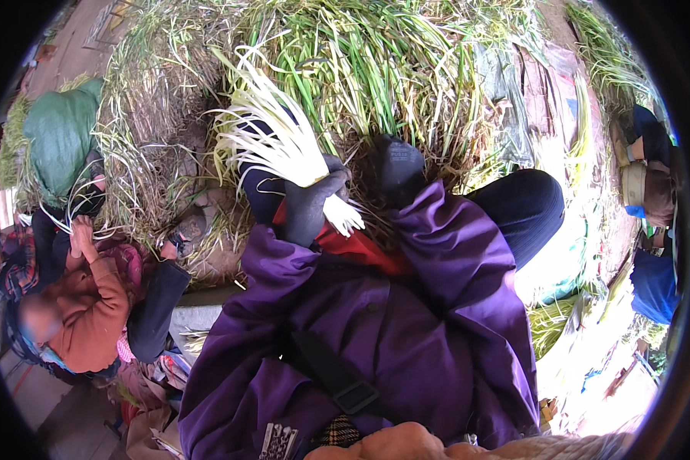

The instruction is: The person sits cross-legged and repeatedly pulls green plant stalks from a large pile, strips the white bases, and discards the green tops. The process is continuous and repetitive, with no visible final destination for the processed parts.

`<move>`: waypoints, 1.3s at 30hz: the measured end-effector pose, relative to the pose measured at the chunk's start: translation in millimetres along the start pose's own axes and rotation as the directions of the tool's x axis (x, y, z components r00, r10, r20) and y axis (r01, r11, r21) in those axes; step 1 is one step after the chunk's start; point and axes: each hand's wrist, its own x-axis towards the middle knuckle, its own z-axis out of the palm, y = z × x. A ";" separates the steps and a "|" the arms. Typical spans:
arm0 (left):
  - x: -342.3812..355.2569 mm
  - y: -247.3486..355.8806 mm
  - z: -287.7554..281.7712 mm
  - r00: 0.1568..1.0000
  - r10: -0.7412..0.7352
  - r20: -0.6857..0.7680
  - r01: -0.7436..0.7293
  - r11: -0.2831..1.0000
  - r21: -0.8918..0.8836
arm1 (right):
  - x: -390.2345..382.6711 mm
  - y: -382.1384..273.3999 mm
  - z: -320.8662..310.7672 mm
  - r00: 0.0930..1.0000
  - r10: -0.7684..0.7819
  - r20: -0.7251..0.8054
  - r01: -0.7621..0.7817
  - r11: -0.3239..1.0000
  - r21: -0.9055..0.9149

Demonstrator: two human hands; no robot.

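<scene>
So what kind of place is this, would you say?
Probably an outdoor spot where people sort harvested greens, perhaps a farm yard or market. A big heap of long green stalks fills the ground, a gloved hand holds a white-stemmed bunch, and a co-worker sits handling stalks too.

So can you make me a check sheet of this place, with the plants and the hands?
Surface: big heap of green stalks and dry straw.
Job's things: bundle of white-stemmed green stalks, fanned out, gripped near its cut end.
Clutter: green sack at left.
Fingers: grey-gloved left hand clasps the bundle; right hand hidden.
Cables: nothing seen.
Surroundings: a seated person in an orange top handles stalks; another person at right.
</scene>
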 end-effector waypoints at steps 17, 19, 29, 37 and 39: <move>12.1 -6.0 4.6 0.989 -0.094 -0.118 0.102 0.992 0.072 | -44.0 -37.3 -5.9 0.961 0.272 -0.040 -0.209 0.816 0.538; 11.9 -8.1 1.5 0.989 -0.112 -0.096 0.119 0.991 0.063 | -43.4 -43.2 -3.4 0.954 0.298 0.023 -0.250 0.752 0.611; 12.5 -17.2 -2.1 0.994 -0.094 0.056 0.107 0.930 -0.352 | -65.3 -15.8 3.5 0.837 0.547 0.014 -0.356 0.525 0.773; -7.7 8.2 -22.0 0.999 0.035 0.042 -0.017 0.934 -0.357 | -81.3 47.4 19.3 0.883 0.409 -0.232 -0.397 0.912 0.100; -7.3 14.9 -28.4 0.997 0.074 0.032 -0.059 0.939 -0.338 | -77.4 54.1 21.1 0.917 0.366 -0.160 -0.352 0.930 0.111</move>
